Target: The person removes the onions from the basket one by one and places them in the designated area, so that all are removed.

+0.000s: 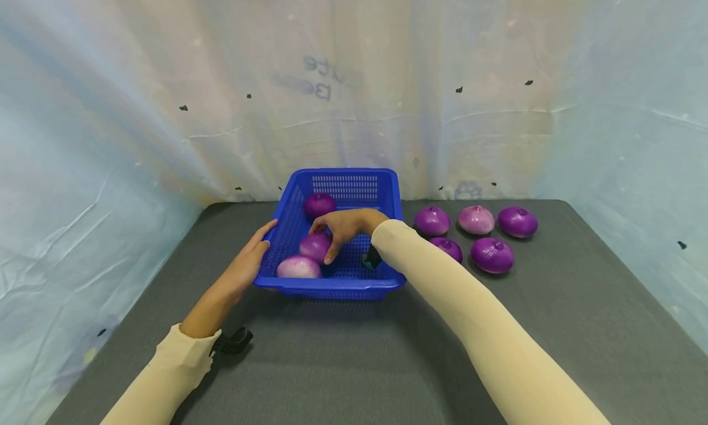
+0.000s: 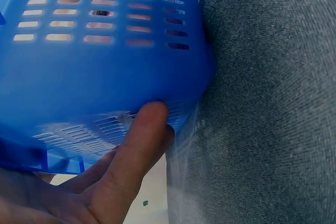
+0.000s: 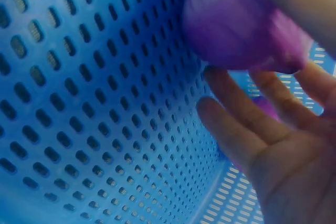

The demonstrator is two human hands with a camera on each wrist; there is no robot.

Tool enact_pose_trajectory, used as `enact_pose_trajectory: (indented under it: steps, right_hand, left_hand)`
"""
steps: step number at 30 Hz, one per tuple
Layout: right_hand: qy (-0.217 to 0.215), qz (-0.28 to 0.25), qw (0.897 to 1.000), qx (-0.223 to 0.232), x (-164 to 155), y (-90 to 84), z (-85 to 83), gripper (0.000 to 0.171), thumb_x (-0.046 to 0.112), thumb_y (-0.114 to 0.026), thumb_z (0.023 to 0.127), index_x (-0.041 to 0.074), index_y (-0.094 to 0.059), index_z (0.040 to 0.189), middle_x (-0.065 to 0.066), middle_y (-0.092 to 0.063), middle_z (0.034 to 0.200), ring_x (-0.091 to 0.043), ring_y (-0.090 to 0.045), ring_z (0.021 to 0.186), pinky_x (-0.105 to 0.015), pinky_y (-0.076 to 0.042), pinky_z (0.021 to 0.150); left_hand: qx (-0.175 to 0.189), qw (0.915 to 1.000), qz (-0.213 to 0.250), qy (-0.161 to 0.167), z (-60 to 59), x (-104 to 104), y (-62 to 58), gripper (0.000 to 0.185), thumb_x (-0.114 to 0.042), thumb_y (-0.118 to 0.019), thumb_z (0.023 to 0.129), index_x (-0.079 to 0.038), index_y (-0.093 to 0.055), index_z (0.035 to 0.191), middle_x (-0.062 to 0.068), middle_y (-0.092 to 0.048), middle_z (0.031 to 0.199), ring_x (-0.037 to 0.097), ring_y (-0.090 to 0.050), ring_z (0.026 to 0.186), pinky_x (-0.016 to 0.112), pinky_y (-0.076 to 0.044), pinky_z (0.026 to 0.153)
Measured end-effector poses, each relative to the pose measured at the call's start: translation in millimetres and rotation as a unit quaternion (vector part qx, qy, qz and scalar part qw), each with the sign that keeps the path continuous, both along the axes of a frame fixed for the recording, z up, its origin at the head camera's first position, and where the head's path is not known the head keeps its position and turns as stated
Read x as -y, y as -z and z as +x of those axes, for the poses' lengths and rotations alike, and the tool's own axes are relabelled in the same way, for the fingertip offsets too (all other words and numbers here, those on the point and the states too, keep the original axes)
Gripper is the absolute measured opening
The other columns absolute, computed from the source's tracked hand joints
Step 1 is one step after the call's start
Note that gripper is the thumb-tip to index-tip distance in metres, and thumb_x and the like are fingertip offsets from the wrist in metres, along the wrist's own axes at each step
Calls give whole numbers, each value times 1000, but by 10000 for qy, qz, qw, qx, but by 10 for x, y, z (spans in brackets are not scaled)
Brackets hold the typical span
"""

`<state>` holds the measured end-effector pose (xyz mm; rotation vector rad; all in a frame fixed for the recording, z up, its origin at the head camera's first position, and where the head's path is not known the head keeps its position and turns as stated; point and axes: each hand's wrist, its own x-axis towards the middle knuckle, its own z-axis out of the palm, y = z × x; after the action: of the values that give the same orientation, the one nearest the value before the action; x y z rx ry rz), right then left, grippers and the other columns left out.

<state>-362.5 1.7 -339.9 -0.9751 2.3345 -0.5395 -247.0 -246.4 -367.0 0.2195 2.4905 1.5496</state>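
A blue plastic basket with slotted walls stands on the table, three onions inside it. My right hand reaches in and holds a purple onion between thumb and fingers; the right wrist view shows this onion close to the perforated basket surface. Beside it a paler pink onion lies in the near left corner, and a dark purple onion sits farther back. My left hand is at the basket's left side, its extended fingers against the outer wall, as the left wrist view shows.
Several more onions sit on the grey table right of the basket, among them a pink onion and a purple onion. One purple onion is partly hidden by my right sleeve. A plastic sheet hangs behind the table.
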Motion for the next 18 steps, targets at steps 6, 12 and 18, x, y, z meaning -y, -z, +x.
enact_pose_trajectory:
  steps: [6, 12, 18]
  right_hand:
    - [-21, -639, 9972, 390, 21, 13, -12, 76, 33, -91, 71, 19, -45, 130, -3, -48, 139, -18, -47, 128, -35, -40, 113]
    - [48, -1092, 9932, 402, 31, -11, 21, 78, 28, -92, 69, 19, -42, 128, -6, -45, 139, -20, -48, 127, -34, -46, 107]
    - [62, -1054, 9943, 153, 13, -62, 67, 78, 35, -88, 74, 25, -47, 140, -5, -45, 147, -24, -50, 131, -42, -48, 106]
  left_hand:
    - [66, 10000, 17, -38, 3, 5, -7, 53, -29, -16, 109, -41, -6, 159, 18, -4, 166, 53, -35, 138, 57, -54, 90]
    - [30, 10000, 65, -25, 3, 2, -2, 53, -29, -16, 109, -38, -6, 160, 19, -8, 166, 51, -43, 133, 58, -52, 94]
    - [32, 9999, 95, 17, -6, -14, 5, 53, -29, -16, 109, -38, -6, 160, 18, -7, 167, 52, -34, 141, 68, -38, 105]
